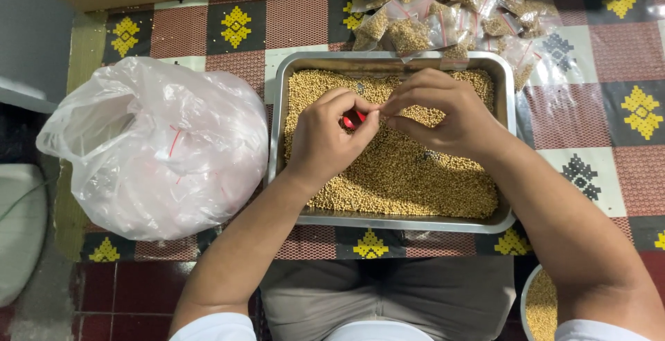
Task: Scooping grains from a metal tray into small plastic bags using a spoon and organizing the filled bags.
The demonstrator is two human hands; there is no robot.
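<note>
Patterned mat [589,99] on red tile floor [131,292]; left hand [325,137] pinching red piece [353,120], right hand [450,112] fingers pinched, contents unclear.

A patterned mat [589,112] carries a metal tray [277,119] beneath the hands, a clear plastic bag [159,147] left of the left hand [325,137], and filled packets [450,15] beyond the right hand [450,112].
</note>
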